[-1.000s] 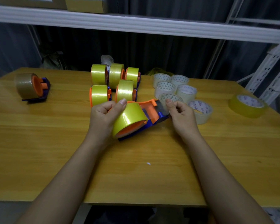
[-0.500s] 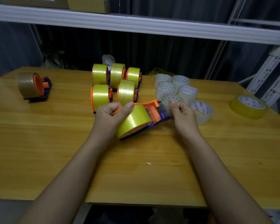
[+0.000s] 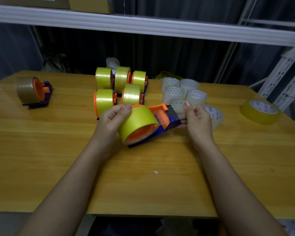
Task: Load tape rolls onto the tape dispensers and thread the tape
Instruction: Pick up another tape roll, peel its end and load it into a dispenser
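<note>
Behind, loaded dispensers [image 3: 119, 86], clear rolls [image 3: 182, 92] beside right hand [image 3: 198, 120]

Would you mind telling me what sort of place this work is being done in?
Probably a storeroom or packing area. A wooden table stands under white metal shelving holding cardboard boxes, and the table carries loaded tape dispensers and spare clear tape rolls.

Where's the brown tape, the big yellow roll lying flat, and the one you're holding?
brown tape roll [image 3: 26, 90], head view, its curved side
flat yellow roll [image 3: 260, 114], head view, its outer side
held yellow roll [image 3: 137, 121], head view, its top curve
</note>
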`<state>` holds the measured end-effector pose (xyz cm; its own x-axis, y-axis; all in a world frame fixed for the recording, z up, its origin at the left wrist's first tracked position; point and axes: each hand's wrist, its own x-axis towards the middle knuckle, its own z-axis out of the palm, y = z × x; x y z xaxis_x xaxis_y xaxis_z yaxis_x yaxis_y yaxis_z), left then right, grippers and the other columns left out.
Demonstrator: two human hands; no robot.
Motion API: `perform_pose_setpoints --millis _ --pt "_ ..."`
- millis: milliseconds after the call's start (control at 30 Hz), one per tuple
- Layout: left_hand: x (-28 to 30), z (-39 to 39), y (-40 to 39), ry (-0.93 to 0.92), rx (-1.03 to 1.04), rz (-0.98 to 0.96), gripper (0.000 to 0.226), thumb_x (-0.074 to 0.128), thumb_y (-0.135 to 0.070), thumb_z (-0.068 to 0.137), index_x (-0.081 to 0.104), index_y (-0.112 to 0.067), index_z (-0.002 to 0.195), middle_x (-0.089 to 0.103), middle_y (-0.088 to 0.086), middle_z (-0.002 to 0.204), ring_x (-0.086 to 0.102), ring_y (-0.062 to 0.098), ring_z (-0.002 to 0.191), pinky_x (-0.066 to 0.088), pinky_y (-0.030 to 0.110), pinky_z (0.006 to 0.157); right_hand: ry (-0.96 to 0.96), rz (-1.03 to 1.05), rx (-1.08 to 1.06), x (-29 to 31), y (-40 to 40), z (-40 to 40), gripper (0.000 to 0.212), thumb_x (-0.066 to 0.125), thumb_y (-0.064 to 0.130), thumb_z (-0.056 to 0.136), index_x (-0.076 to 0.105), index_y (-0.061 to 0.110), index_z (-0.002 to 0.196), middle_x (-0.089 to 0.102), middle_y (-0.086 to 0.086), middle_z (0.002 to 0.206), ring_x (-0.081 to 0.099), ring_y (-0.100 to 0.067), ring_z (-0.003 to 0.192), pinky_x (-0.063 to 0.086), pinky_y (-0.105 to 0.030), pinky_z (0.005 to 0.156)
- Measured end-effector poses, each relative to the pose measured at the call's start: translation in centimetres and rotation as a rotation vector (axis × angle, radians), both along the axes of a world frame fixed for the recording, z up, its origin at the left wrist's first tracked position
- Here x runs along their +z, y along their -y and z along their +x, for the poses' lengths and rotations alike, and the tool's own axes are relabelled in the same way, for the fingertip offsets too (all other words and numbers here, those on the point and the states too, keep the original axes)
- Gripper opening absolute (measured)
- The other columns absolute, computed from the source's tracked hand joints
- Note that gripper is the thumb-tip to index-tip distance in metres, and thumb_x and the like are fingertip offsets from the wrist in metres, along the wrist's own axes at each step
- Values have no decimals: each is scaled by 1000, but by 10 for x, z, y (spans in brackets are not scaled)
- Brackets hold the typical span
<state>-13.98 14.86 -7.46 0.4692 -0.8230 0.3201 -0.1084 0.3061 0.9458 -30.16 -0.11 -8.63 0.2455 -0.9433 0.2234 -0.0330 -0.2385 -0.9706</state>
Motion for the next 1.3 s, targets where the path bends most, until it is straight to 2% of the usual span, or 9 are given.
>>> perform_pose_setpoints --millis 233,367,500,600,767,967,1067,1167,1300 --pt "-1 1 0 124 -24 48 14 48 -26 84 50 -17 73 43 7 76 41 18 73 31 28 61 122 -71 -77 9 -2 -6 30 57 30 96 54 14 71 64 6 64 66 -9 66 57 -25 56" --pt "0 -3 4 103 -12 145 26 59 -46 85 58 -21 76 60 -8 69 59 8 69 44 25 64 123 -144 -75 11 -5 -5 29 59 29 95 55 17 68 61 6 57 63 -8 58 55 -27 53" --pt "1 -4 5 92 16 214 37 74 -57 68 65 -24 79 68 5 86 67 27 87 55 47 77 93 -167 -73 10 -5 -5 31 59 31 95 55 17 68 60 5 56 62 -10 55 56 -37 57" --pt "1 -2 3 75 16 202 27 70 -52 70 69 -28 82 69 4 91 68 25 87 54 50 80 47 -160 -69 9 -5 -5 31 57 33 96 54 16 70 63 -2 63 64 -15 59 56 -40 61" --pt "-2 2 1 55 -46 198 19 61 -42 78 70 -29 87 69 0 92 67 21 88 52 42 76 24 -144 -78 10 -4 -5 32 53 33 98 52 19 68 63 3 60 60 -10 52 51 -25 52" --pt "0 2 1 39 -61 166 14 56 -35 77 69 -31 73 64 -11 74 62 8 74 45 27 64 41 -143 -67 10 -4 -6 31 52 32 98 53 18 70 62 3 58 58 -8 50 49 -21 49" --pt "0 2 2 83 -19 168 15 57 -40 77 68 -33 69 63 -11 70 61 7 71 44 30 65 67 -130 -57 12 -5 -7 32 56 35 95 54 17 68 62 4 54 58 -10 49 50 -21 50" --pt "-1 2 4 110 36 189 28 65 -60 64 69 -34 73 69 -3 81 67 18 80 53 41 70 85 -90 -34 14 -3 -7 32 58 33 94 58 14 68 62 6 53 59 -8 49 52 -20 49" --pt "-2 0 4 102 91 193 28 72 -54 63 69 -29 76 69 -6 82 68 16 80 56 45 73 73 -57 -7 13 -1 -5 31 57 31 95 63 11 72 64 7 56 62 -3 53 52 -17 49"
